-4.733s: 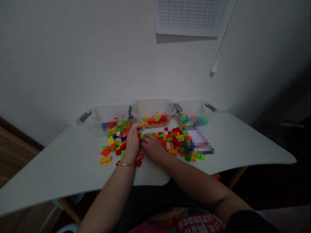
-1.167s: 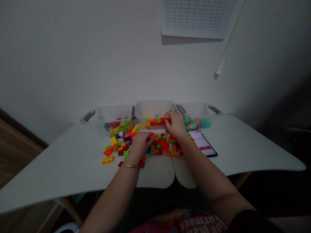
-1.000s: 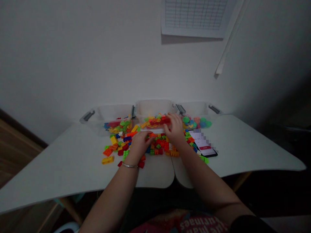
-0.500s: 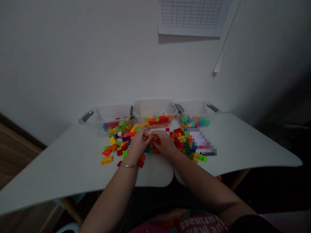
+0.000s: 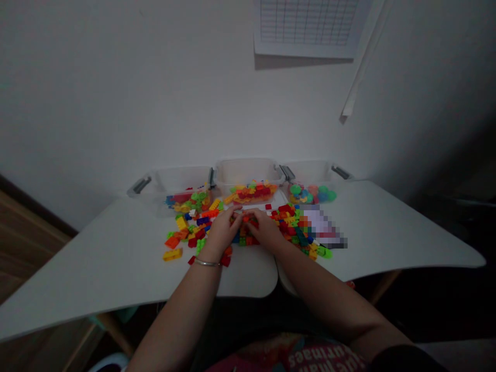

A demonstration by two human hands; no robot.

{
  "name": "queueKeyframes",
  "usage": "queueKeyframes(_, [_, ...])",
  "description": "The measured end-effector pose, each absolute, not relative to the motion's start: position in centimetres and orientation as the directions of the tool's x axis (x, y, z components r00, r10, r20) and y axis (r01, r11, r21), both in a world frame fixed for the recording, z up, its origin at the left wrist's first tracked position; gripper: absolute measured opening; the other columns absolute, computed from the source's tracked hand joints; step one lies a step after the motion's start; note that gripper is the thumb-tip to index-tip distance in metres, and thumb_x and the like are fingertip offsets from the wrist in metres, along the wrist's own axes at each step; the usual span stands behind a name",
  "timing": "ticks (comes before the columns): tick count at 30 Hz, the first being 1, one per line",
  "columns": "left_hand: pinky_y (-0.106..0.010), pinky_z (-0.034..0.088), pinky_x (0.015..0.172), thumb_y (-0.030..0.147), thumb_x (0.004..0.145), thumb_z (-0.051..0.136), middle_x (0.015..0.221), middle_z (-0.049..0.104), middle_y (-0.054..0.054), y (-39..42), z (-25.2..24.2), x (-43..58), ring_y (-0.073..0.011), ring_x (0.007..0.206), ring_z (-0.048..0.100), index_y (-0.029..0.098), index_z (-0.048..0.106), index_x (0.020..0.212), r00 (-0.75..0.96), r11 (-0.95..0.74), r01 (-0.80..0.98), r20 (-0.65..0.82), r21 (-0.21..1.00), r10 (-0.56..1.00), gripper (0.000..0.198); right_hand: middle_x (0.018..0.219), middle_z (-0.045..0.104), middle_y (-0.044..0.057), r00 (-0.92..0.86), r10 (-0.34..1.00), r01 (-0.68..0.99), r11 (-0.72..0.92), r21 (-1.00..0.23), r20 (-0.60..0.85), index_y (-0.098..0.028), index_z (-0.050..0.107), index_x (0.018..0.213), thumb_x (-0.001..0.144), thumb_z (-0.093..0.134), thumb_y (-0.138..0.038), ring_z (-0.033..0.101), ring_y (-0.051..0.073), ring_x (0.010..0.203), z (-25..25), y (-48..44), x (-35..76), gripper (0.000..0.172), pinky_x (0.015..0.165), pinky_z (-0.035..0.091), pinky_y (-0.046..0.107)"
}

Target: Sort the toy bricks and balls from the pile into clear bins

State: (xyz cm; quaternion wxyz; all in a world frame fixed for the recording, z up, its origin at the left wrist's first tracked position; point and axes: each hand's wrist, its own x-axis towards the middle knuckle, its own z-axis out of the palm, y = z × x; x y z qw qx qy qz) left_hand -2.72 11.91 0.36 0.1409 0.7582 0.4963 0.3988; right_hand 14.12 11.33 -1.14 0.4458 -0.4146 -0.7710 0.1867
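Over the middle of a loose pile of coloured toy building bricks [image 5: 203, 220], my left hand [image 5: 221, 232] and my right hand [image 5: 267, 231] meet with fingertips close together. Both hands have curled fingers around small orange-red building bricks [image 5: 246, 219], which the fingers and thumbs partly cover. Whether those pieces are joined, I cannot make out. Red, green and blue bricks lie right under the hands. A metal bangle circles my left wrist.
Three clear plastic boxes stand along the wall: a left box [image 5: 182, 178], a middle box [image 5: 248, 170] and a right box [image 5: 310, 173], each with coloured pieces. A pixelated sheet [image 5: 323, 227] lies right of the pile on the white table [image 5: 395, 227]. A gridded paper hangs above.
The fingers have shifted slightly around the bricks between them, and the right fingertips have drawn a little apart from the left thumb. The pile looks the same.
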Motion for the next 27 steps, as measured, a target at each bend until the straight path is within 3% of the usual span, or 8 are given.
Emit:
queueKeyframes(8, [-0.04,0.05,0.096,0.032,0.092,0.047,0.114,0.069,-0.011,11.9,0.5,-2.6,-0.0232,0.107,0.064,0.017,0.064,0.115,0.198,-0.47,0.669,0.471,0.576,0.86,0.032,0.101,0.068,0.003,-0.207,0.814,0.412,0.576,-0.706,0.543,-0.023,0.062,0.1,0.086,0.057,-0.019,0.065,0.017,0.091,-1.3,11.8,14.3,0.016,0.086,0.052,0.033])
queueKeyframes(12, [-0.042,0.048,0.098,0.029,0.092,0.046,0.11,0.07,-0.011,11.7,0.9,-2.7,-0.0242,0.107,0.063,0.017,0.065,0.112,0.169,-0.457,0.74,0.521,0.493,0.837,0.029,0.1,0.069,0.005,-0.163,0.769,0.393,0.625,-0.674,0.618,-0.022,0.064,0.098,0.086,0.057,-0.019,0.064,0.018,0.096,-1.2,11.7,14.4,0.014,0.089,0.052,0.035])
queueKeyframes(17, [-0.044,0.049,0.096,0.023,0.088,0.051,0.105,0.071,-0.012,11.9,0.8,-2.9,-0.0266,0.102,0.063,0.015,0.067,0.104,0.163,-0.409,0.823,0.525,0.394,0.835,0.024,0.1,0.068,0.006,-0.053,0.731,0.351,0.651,-0.673,0.68,-0.023,0.066,0.095,0.088,0.056,-0.024,0.064,0.019,0.093,-0.5,11.8,14.8,0.012,0.081,0.056,0.034])
queueKeyframes(23, [-0.043,0.05,0.095,0.02,0.085,0.054,0.098,0.069,-0.011,12.3,0.2,-3.2,-0.0255,0.098,0.063,0.017,0.069,0.097,0.21,-0.406,0.849,0.491,0.337,0.846,0.02,0.105,0.068,0.008,0.054,0.573,0.49,0.699,-0.522,0.818,-0.023,0.067,0.095,0.089,0.054,-0.024,0.061,0.022,0.105,2.9,12.2,16.3,0.015,0.094,0.051,0.04])
queueKeyframes(27, [-0.043,0.05,0.094,0.021,0.085,0.054,0.098,0.07,-0.011,12.2,0.3,-3.1,-0.0257,0.098,0.063,0.016,0.07,0.095,0.213,-0.403,0.849,0.477,0.342,0.853,0.019,0.108,0.067,0.009,0.09,0.545,0.598,0.64,-0.483,0.834,-0.021,0.068,0.097,0.087,0.053,-0.022,0.06,0.022,0.108,5.3,13.6,17.6,0.018,0.099,0.047,0.041])
